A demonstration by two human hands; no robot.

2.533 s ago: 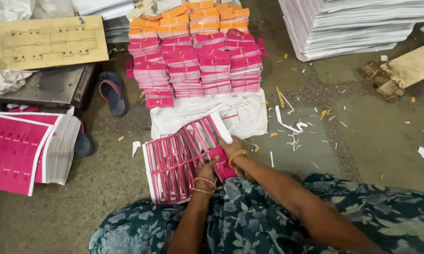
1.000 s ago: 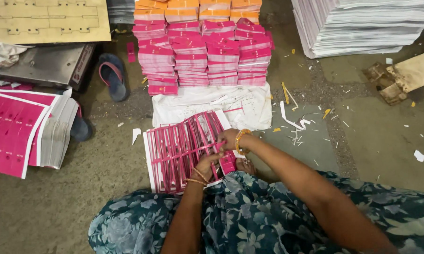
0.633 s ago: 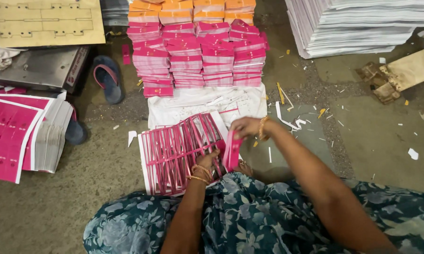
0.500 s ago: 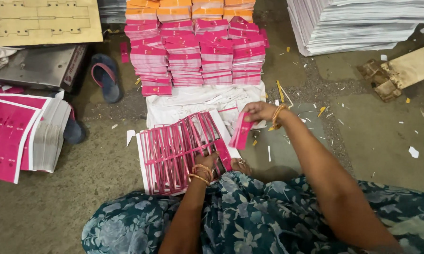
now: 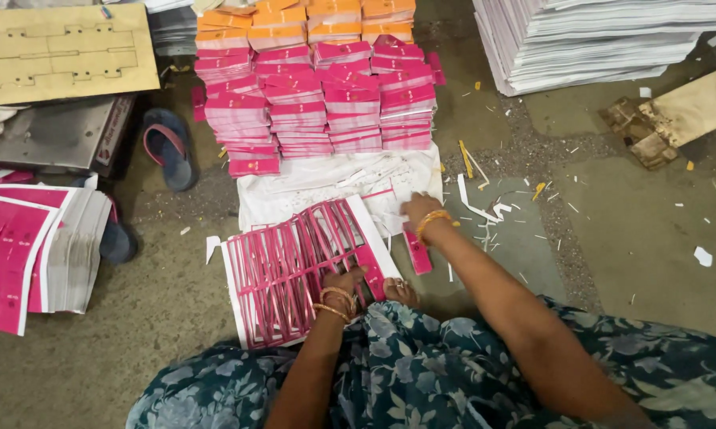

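Note:
A stack of pink die-cut sheets (image 5: 290,270) with a white border lies on the floor in front of my knees. My left hand (image 5: 344,283) presses down on its near right corner, fingers curled on the sheet. My right hand (image 5: 418,211) is stretched forward over a white paper sheet (image 5: 310,187) and grips a small bundle of pink punched-out pieces (image 5: 417,252) that hangs back under my wrist. Just beyond the white paper stand stacks of pink pieces (image 5: 326,107), with orange stacks (image 5: 294,20) behind them.
Left of me sits a pile of pink printed sheets (image 5: 24,254). A blue sandal (image 5: 166,147) and a wooden die board (image 5: 60,52) lie at the far left. A tall white sheet pile (image 5: 604,40) stands at the far right, with paper scraps (image 5: 485,202) scattered on the floor.
My right hand pulled a bundle of pink pieces out of the die-cut sheets and carried it right and forward over the white paper. My left hand stayed on the sheets.

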